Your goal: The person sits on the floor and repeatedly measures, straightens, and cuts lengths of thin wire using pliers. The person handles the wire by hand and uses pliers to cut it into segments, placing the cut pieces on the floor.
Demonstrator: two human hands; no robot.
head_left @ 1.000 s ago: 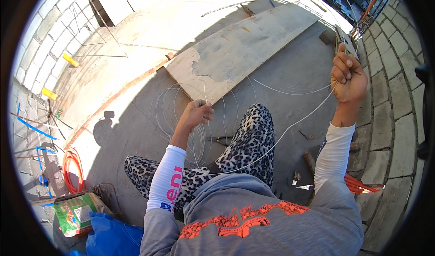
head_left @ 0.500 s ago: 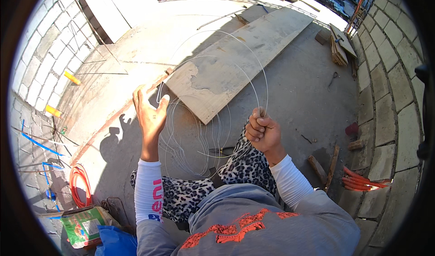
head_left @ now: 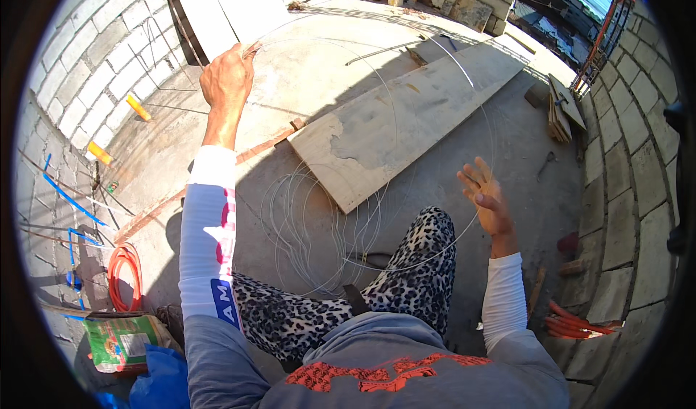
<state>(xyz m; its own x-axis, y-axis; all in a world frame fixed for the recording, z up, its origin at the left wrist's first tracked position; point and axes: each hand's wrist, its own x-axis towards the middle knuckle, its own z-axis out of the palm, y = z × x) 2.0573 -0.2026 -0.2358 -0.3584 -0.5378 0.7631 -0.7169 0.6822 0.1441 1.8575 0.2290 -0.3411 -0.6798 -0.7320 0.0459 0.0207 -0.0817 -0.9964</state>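
The long plank (head_left: 406,123) lies on the concrete floor (head_left: 319,76) beyond the fingers of both hands, and between it and the person's knees lies a loose coil of thin pale wire (head_left: 319,228). From this coil one strand rises in a wide arc to the left hand (head_left: 226,79), which is raised and closed, with its fingers (head_left: 243,55) pinching the wire near its end. The right hand (head_left: 487,199) is open with spread fingers and holds nothing; the arc passes just beside it, and I cannot tell if it touches. The wire looks light, springy and smooth, so it probably slips and recoils easily; a firm pinch close to the free end, with the second hand guiding the loop, seems the best hold.
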